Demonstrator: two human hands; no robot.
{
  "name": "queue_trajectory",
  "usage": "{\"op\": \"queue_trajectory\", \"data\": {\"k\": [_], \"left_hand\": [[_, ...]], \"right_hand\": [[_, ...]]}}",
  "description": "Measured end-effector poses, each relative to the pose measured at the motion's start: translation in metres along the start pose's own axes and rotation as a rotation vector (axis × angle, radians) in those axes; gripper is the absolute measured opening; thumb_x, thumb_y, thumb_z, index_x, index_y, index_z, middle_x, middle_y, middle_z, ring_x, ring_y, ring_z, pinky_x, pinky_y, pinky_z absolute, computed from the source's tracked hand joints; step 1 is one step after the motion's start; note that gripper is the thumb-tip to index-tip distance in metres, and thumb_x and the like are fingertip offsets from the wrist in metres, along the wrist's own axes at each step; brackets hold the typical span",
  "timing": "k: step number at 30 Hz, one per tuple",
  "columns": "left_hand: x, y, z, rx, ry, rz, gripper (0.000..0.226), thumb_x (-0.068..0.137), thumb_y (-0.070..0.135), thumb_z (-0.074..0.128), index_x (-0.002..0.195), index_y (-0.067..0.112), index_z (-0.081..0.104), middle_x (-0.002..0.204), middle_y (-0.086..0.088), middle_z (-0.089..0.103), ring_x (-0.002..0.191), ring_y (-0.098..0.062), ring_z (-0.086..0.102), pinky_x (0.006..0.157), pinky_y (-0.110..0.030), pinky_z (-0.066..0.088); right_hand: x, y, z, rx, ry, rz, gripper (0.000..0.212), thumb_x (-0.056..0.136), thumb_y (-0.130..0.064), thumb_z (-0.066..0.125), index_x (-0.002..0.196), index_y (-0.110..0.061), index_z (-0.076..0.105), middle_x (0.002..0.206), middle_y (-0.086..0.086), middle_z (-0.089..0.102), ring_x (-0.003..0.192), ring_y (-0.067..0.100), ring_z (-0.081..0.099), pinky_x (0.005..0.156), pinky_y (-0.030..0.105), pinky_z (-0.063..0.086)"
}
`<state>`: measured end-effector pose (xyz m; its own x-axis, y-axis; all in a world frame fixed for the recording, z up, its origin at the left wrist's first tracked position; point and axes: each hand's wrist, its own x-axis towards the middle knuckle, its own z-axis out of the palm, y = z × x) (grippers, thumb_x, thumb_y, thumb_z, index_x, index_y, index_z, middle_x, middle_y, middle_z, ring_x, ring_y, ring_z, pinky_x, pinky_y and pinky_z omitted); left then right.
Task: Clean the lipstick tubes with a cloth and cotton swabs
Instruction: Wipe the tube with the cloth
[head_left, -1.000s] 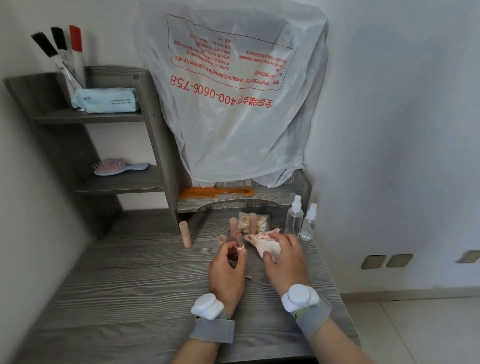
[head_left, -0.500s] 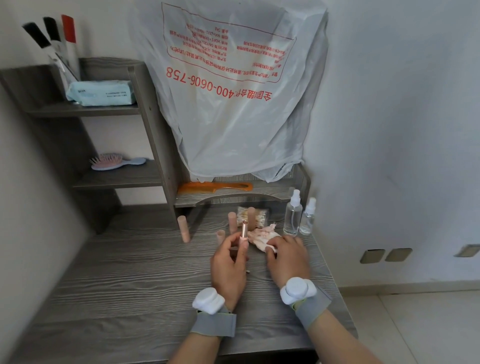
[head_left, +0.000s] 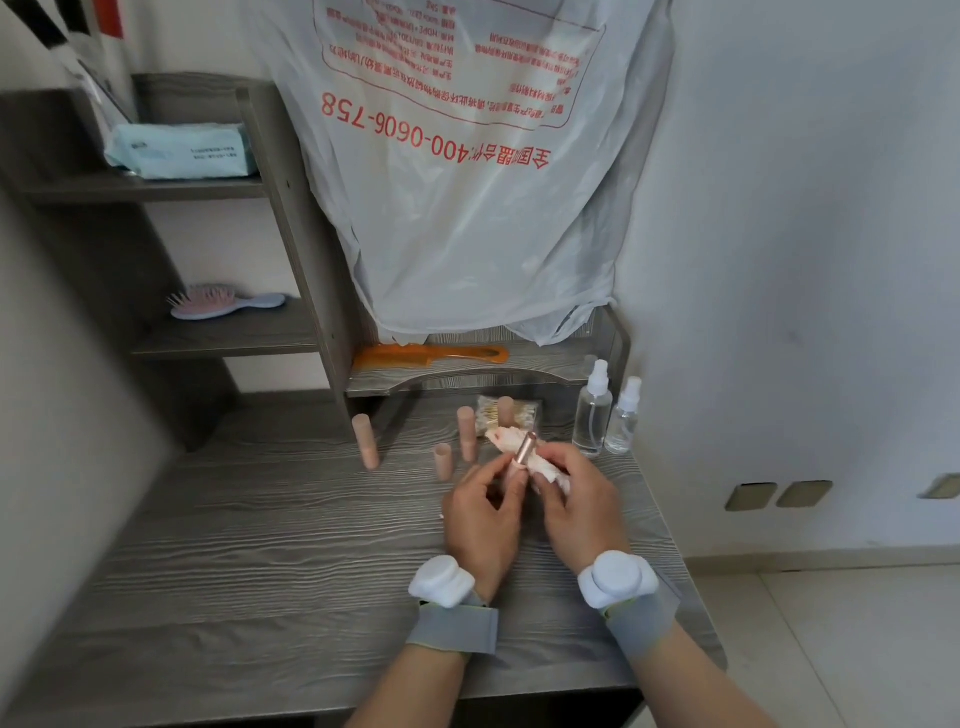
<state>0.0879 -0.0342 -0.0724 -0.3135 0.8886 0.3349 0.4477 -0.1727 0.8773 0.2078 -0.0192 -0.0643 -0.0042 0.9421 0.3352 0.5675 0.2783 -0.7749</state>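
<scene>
My left hand (head_left: 485, 512) pinches the base of an uncapped rose-gold lipstick tube (head_left: 524, 452), tilted up to the right. My right hand (head_left: 579, 499) holds a crumpled white cloth (head_left: 550, 470) with pink stains against the tube's side. Three capped beige tubes stand on the grey desk (head_left: 260, 545): one at the left (head_left: 366, 441), one further back (head_left: 466, 434), and one against the swab pack (head_left: 505, 410). A short beige cap (head_left: 442, 461) stands near my left fingers. A clear pack of cotton swabs (head_left: 522, 415) lies behind the hands.
Two clear spray bottles (head_left: 592, 410) (head_left: 623, 415) stand at the desk's right back corner. An orange comb (head_left: 431, 356) lies on the low shelf under a hanging plastic bag (head_left: 467, 208). A hairbrush (head_left: 223, 302) and a wipes pack (head_left: 182, 153) sit on the left shelves.
My right hand has lifted the cloth from the desk and brought it against the tube. The tube in my left hand has tilted rightward toward it.
</scene>
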Motion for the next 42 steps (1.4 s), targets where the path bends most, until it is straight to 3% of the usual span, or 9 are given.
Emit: {"op": "queue_trajectory", "data": {"k": [3, 8, 13, 18, 24, 27, 32, 37, 42], "left_hand": [[0.0, -0.002, 0.001, 0.031, -0.016, 0.014, 0.03, 0.088, 0.02, 0.071, 0.119, 0.021, 0.071, 0.109, 0.01, 0.07, 0.093, 0.0, 0.064, 0.081, -0.002, 0.042], [0.0, -0.002, 0.001, 0.015, -0.021, -0.001, 0.032, 0.087, 0.02, 0.072, 0.119, 0.021, 0.07, 0.104, 0.01, 0.071, 0.088, -0.001, 0.064, 0.081, -0.015, 0.05], [-0.001, -0.004, 0.001, -0.002, -0.051, -0.018, 0.026, 0.087, 0.019, 0.071, 0.113, 0.022, 0.073, 0.097, 0.008, 0.073, 0.084, -0.002, 0.065, 0.08, -0.027, 0.055], [-0.002, -0.003, 0.001, 0.019, -0.089, 0.04, 0.026, 0.09, 0.018, 0.068, 0.116, 0.021, 0.071, 0.104, 0.008, 0.072, 0.092, -0.004, 0.064, 0.084, -0.02, 0.051], [-0.003, 0.001, 0.001, 0.034, -0.09, 0.106, 0.025, 0.093, 0.013, 0.064, 0.117, 0.017, 0.071, 0.113, 0.011, 0.067, 0.103, 0.004, 0.057, 0.088, -0.003, 0.038], [-0.005, 0.003, 0.001, 0.035, -0.08, 0.092, 0.029, 0.094, 0.013, 0.062, 0.122, 0.018, 0.067, 0.112, 0.013, 0.066, 0.101, 0.004, 0.057, 0.089, -0.007, 0.042], [-0.007, 0.005, 0.001, -0.056, -0.02, -0.028, 0.017, 0.091, 0.019, 0.067, 0.106, 0.026, 0.064, 0.091, 0.017, 0.07, 0.083, 0.001, 0.066, 0.077, -0.024, 0.055], [-0.005, 0.002, 0.001, -0.057, -0.011, -0.018, 0.024, 0.084, 0.015, 0.074, 0.105, 0.024, 0.068, 0.091, 0.016, 0.07, 0.083, 0.001, 0.065, 0.076, -0.022, 0.055], [-0.004, -0.001, 0.001, -0.063, -0.041, 0.083, 0.022, 0.083, 0.013, 0.074, 0.103, 0.021, 0.07, 0.093, 0.01, 0.068, 0.083, -0.005, 0.064, 0.074, -0.024, 0.054]], "right_hand": [[0.001, 0.001, -0.001, 0.081, 0.024, 0.082, 0.028, 0.088, -0.008, 0.064, 0.107, -0.028, 0.064, 0.099, -0.015, 0.066, 0.088, 0.003, 0.058, 0.072, 0.002, 0.038], [0.0, 0.004, -0.001, 0.093, 0.058, 0.013, 0.024, 0.084, -0.008, 0.069, 0.097, -0.028, 0.071, 0.096, -0.012, 0.065, 0.091, 0.008, 0.06, 0.083, 0.02, 0.043], [0.002, 0.005, -0.002, 0.087, 0.047, -0.041, 0.017, 0.082, -0.008, 0.071, 0.091, -0.022, 0.072, 0.098, -0.011, 0.062, 0.096, 0.008, 0.056, 0.085, 0.014, 0.039], [0.0, 0.0, -0.005, 0.155, 0.056, 0.087, 0.015, 0.085, -0.022, 0.072, 0.093, -0.031, 0.064, 0.086, -0.018, 0.066, 0.081, -0.003, 0.06, 0.067, 0.011, 0.043], [0.001, 0.004, -0.004, 0.128, 0.079, 0.091, 0.013, 0.09, -0.028, 0.066, 0.103, -0.029, 0.07, 0.083, -0.019, 0.066, 0.078, -0.005, 0.061, 0.063, 0.003, 0.039], [0.001, 0.003, -0.006, 0.165, 0.041, 0.064, 0.015, 0.087, -0.019, 0.07, 0.1, -0.026, 0.07, 0.084, -0.024, 0.064, 0.081, -0.012, 0.059, 0.066, 0.002, 0.04], [0.001, 0.002, -0.005, 0.269, -0.003, 0.058, 0.019, 0.083, -0.013, 0.074, 0.092, -0.029, 0.069, 0.087, -0.016, 0.071, 0.082, -0.001, 0.066, 0.071, 0.014, 0.051], [-0.002, 0.001, -0.009, 0.378, 0.035, 0.009, 0.013, 0.093, -0.02, 0.064, 0.095, -0.032, 0.069, 0.087, -0.016, 0.072, 0.082, 0.003, 0.067, 0.072, 0.013, 0.05], [0.003, 0.01, -0.004, 0.476, 0.002, 0.136, 0.019, 0.083, -0.014, 0.075, 0.093, -0.028, 0.067, 0.092, -0.006, 0.074, 0.09, 0.007, 0.069, 0.083, 0.026, 0.054]]}}
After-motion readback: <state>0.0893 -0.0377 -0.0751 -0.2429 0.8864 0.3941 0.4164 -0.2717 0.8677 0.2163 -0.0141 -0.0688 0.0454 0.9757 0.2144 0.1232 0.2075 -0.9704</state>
